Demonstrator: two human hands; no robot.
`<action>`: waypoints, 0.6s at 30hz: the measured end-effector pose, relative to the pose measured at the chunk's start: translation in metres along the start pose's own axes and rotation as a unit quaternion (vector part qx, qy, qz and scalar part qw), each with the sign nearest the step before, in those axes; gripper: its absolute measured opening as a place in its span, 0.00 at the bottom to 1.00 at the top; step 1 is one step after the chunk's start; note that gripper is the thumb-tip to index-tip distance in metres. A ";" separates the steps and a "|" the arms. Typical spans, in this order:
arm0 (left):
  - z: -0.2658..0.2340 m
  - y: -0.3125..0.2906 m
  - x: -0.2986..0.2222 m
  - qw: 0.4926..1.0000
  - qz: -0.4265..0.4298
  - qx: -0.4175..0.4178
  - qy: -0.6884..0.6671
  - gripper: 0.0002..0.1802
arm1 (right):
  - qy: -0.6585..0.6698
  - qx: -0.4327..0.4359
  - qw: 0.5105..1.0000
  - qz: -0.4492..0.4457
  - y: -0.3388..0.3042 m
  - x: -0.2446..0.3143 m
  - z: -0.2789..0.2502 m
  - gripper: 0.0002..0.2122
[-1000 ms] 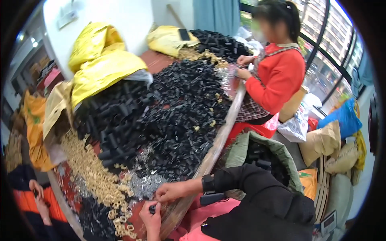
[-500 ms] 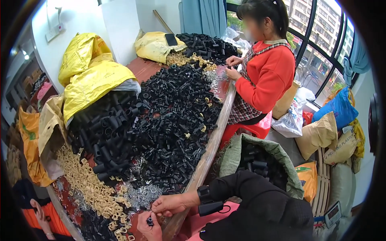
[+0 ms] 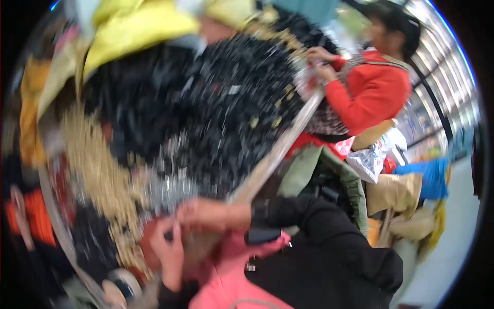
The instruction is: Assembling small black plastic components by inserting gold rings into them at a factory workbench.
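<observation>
Motion blurs this view. My left hand [image 3: 170, 246] is closed, fingers upright, at the table's near edge. It grips a small black plastic part [image 3: 169, 235] between thumb and fingers. Against it, my right hand [image 3: 203, 213] has its fingers pinched together close to the part; what they hold, if anything, cannot be made out. Just beyond my hands lies a smeared patch of small silvery metal pieces [image 3: 177, 188]. Left of them runs a pile of tan ring-like pieces [image 3: 95, 159]. A large heap of small black parts [image 3: 236, 113] covers the middle of the table.
A wooden table edge [image 3: 278, 154] slants up to the right. Across it, a person in a red top [image 3: 373, 98] works with both hands. A green sack [image 3: 298, 177] holding black parts stands near my right arm. Yellow sacking [image 3: 139, 38] covers the far-left heap. Another person's hand [image 3: 20, 216] shows at left.
The whole view has shifted and smeared, with my head moving. My hands appear slightly farther left and higher in the picture, still close together, and the black part stays in my left hand.
</observation>
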State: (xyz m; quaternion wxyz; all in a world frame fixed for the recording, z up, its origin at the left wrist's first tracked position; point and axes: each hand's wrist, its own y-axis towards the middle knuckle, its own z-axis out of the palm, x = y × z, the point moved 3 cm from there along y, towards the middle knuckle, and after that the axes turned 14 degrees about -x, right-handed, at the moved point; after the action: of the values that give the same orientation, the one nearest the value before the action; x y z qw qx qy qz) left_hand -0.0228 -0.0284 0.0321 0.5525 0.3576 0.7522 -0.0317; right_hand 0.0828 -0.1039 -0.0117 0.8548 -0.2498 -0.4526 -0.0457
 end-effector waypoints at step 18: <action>0.007 -0.032 0.058 0.704 -0.487 0.071 -0.513 0.12 | -0.339 -0.051 0.919 -0.196 -0.005 0.010 0.003 0.03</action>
State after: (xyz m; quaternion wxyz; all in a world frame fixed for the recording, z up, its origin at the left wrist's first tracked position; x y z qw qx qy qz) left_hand -0.0430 -0.0258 -0.0309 0.7334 -0.0915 0.4178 -0.5283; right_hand 0.0848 -0.1048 -0.0002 0.6104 -0.1999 -0.7521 -0.1475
